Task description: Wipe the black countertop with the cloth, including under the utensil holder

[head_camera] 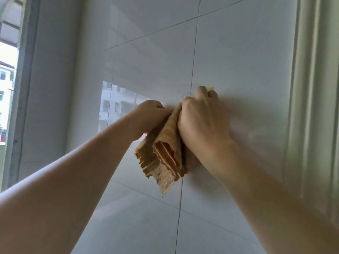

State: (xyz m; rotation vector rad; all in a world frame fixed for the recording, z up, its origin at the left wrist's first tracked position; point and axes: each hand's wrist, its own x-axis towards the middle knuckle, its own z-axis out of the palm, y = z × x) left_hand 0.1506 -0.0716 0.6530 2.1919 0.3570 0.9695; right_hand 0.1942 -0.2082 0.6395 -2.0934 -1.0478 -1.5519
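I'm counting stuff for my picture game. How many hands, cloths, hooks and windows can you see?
Hands: 2, the left hand and the right hand, both gripping the cloth
Cloths: 1, the tan cloth
Clear hooks on the tiled wall: 1, the hook, partly hidden
Windows: 1, the window at the left
Total: 5

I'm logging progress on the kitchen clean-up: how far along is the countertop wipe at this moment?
Nothing shows as done: no countertop or utensil holder is in view. In hand: the left hand and right hand both grip the tan cloth up against the white tiled wall, near a clear wall hook. How much wiping is left cannot be judged.
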